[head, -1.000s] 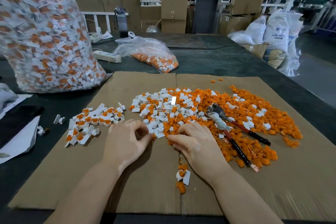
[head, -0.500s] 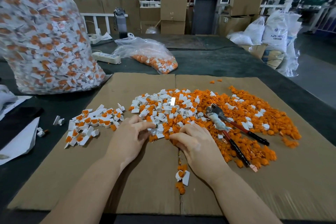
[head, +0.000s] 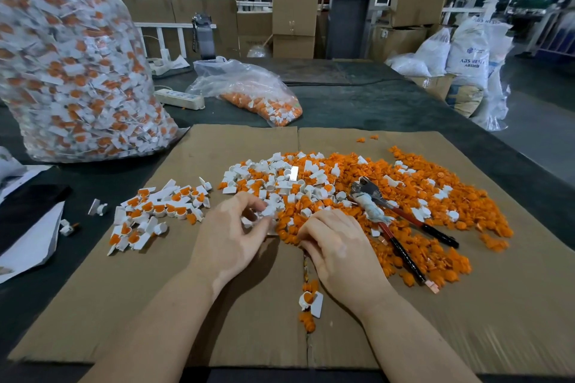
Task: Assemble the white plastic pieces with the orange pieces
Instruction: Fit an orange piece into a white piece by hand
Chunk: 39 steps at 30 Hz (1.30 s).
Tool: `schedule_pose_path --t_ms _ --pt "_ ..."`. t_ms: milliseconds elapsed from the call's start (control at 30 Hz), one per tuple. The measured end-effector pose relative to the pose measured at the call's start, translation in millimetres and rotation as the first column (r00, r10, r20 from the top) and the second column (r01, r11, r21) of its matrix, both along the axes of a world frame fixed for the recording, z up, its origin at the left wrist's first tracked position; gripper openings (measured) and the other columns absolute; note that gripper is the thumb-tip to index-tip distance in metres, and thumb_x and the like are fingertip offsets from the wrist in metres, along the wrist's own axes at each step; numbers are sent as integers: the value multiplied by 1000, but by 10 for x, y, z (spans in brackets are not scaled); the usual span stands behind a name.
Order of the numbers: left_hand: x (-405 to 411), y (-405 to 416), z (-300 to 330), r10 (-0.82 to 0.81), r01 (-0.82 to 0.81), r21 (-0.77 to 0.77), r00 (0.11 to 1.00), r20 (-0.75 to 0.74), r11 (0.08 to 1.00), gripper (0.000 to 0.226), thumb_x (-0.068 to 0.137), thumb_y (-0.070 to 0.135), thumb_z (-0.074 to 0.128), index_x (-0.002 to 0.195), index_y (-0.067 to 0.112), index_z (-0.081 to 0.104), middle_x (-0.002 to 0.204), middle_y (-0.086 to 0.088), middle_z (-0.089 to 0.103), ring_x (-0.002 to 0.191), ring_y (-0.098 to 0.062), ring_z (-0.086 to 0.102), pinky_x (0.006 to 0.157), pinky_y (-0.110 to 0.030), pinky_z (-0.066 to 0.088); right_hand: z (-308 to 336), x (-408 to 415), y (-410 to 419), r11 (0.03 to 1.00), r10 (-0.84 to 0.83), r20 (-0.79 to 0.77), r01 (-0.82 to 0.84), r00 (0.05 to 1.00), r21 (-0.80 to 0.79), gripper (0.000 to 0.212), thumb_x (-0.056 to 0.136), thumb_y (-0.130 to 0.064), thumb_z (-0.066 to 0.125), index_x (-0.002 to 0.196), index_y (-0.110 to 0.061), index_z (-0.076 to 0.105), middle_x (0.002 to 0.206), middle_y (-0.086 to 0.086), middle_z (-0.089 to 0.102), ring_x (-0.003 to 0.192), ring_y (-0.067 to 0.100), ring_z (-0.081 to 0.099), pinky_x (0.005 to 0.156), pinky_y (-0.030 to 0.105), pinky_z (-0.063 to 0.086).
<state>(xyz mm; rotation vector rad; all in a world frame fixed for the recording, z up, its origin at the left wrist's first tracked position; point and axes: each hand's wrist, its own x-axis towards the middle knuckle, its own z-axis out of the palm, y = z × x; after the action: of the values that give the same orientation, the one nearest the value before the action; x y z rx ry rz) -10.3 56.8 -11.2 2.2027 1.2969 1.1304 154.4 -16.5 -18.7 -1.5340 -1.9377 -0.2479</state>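
Both hands at near edge of mixed pile, frame centre.

Left hand (head: pixel 231 235) pinches 1 white piece (head: pixel 268 211); right hand (head: pixel 337 250) curled over orange pieces (head: pixel 413 196), grip possibly on 1, unclear. Assembled pieces (head: pixel 155 211) centre left on cardboard (head: pixel 124 305); pliers (head: pixel 390 221) right of centre.

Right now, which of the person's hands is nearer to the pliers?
Right. The right hand lies just beside the pliers, apart from them; the left hand sits farther off, beyond the right hand.
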Motion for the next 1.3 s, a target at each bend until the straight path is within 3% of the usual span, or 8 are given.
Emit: schedule_pose_path --t_ms 200,367,500,600,700,833,1033,1300 --pt "294 -95 0 -89 88 -121 996 -5 989 16 78 23 74 87 27 62 82 18 55 73 3 54 65 0 39 -8 37 -11 997 -73 -91 76 993 32 8 82 -4 66 81 -12 62 81 0 59 77 21 54 68 38 48" --pt "395 -130 -42 -85 108 -214 990 115 971 9 80 27 71 89 23 71 84 12 64 75 0 58 66 -6 42 -27 51 -2 990 -112 -145 123 983 65 9 81 -2 67 80 -9 63 80 2 60 76 22 55 66 40 49" --pt "444 -141 -14 -81 154 -283 964 253 947 13 82 19 70 93 27 67 85 13 65 76 0 60 68 -10 46 -31 71 4 980 -137 -238 166 962 107 9 80 -1 68 80 -8 64 79 1 60 78 18 56 70 31 49" --pt "484 -154 -23 -119 168 -220 968 222 961 16 83 16 68 97 22 71 87 15 57 79 12 52 71 0 37 -28 91 7 974 -153 -334 198 930 105 7 83 -2 66 85 -9 66 83 -2 61 82 13 55 74 19 44" --pt "494 -157 -41 -116 152 -163 971 211 975 10 83 15 67 90 20 73 85 10 48 79 6 47 68 -1 34 -20 106 5 975 -143 -373 195 917 104 8 84 -2 65 88 -8 68 84 -2 60 83 10 54 76 16 43" --pt "484 -170 -59 -130 149 -129 981 145 980 10 88 18 62 92 24 69 88 11 58 84 1 51 70 -2 34 -15 110 -2 981 -110 -379 162 919 110 5 84 -6 66 88 -8 68 82 -3 63 81 10 58 73 20 49" --pt "482 -206 -39 -96 147 -212 968 234 966 10 88 30 61 94 29 69 89 20 63 87 11 55 71 2 35 -23 131 -5 989 -68 -545 130 836 76 6 86 -9 64 89 -13 66 77 -17 61 80 0 61 69 13 50" --pt "449 -177 -55 -48 169 -329 938 344 929 26 87 15 64 111 26 65 86 7 63 78 -9 62 67 -8 45 2 115 -18 997 -40 -635 76 772 30 16 86 -7 64 86 -22 63 76 -17 62 78 -1 61 68 9 47"
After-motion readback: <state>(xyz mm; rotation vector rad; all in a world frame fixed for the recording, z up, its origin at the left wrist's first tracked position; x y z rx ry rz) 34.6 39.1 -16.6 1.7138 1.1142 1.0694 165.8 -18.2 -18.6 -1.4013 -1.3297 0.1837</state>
